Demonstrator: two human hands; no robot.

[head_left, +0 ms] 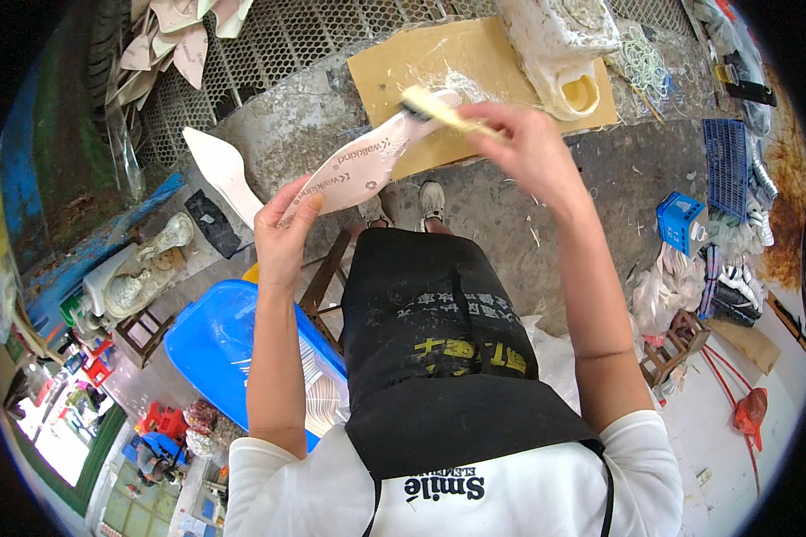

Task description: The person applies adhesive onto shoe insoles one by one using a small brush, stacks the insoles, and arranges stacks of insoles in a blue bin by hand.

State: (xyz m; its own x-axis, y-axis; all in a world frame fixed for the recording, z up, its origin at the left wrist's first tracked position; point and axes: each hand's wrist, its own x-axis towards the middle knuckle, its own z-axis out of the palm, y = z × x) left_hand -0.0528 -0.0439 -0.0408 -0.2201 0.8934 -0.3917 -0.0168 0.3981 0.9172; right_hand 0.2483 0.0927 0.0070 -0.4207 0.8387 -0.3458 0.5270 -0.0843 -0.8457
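My left hand (282, 234) pinches one end of a pale pink shoe insole (360, 172) with printed marks, thumb on top. The insole slants up to the right over the tan board. In my right hand (530, 150) is a brush (448, 114) with a pale yellow handle and dark bristles. Those bristles lie at the insole's upper edge, near its narrow part; whether they touch it I cannot tell. Beyond the right hand stands a crusted whitish glue container (560, 36) with a yellowish opening. A second insole (217, 166) lies left of my left hand.
The tan board (403, 67), smeared white, lies on the workbench. More insole pieces (175, 45) hang together at the upper left. Below my left forearm, a blue tub (208, 327) holds stacked insoles (325, 394). A blue box (681, 222) and blue crate (725, 168) are at right.
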